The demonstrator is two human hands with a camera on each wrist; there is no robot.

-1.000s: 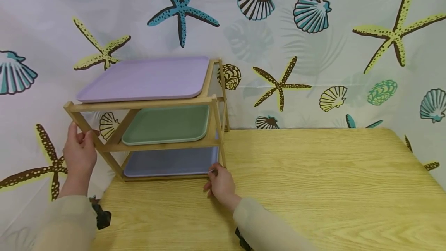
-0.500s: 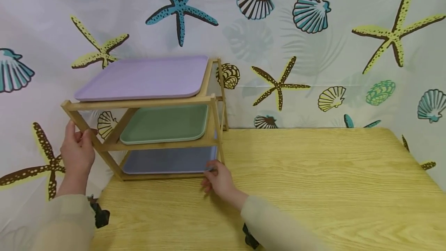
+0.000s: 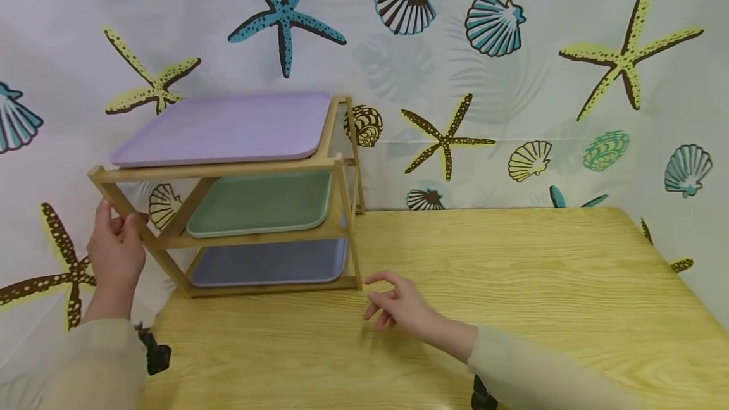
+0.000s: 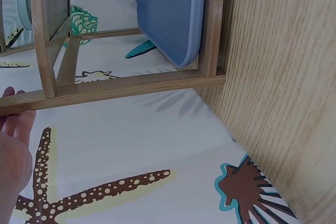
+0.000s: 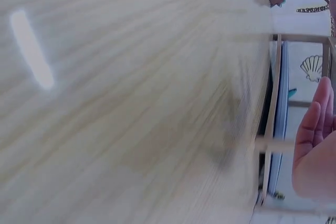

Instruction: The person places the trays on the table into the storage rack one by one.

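A three-tier wooden rack (image 3: 250, 240) stands at the table's left, its left front post slanting. On top lies a lilac tray (image 3: 228, 128), a green tray (image 3: 262, 203) fills the middle tier, and a blue tray (image 3: 270, 262) lies on the bottom one. My left hand (image 3: 116, 248) grips the slanted left post, fingers curled round the wood; the left wrist view shows those fingers (image 4: 23, 125) on the post. Just right of the rack's lower front corner, my right hand (image 3: 401, 302) hovers over the table with loosely bent fingers, holding nothing.
The light wood-grain table (image 3: 512, 283) stretches to the right of the rack. Behind and at both sides hangs a white cloth (image 3: 410, 81) printed with starfish and shells. Dark wrist devices (image 3: 155, 353) sit under both sleeves.
My right hand has let go of the bottom tier's right front corner and moved off to the right, its fingers spreading. The left hand keeps its grip on the post. The view has shifted slightly.
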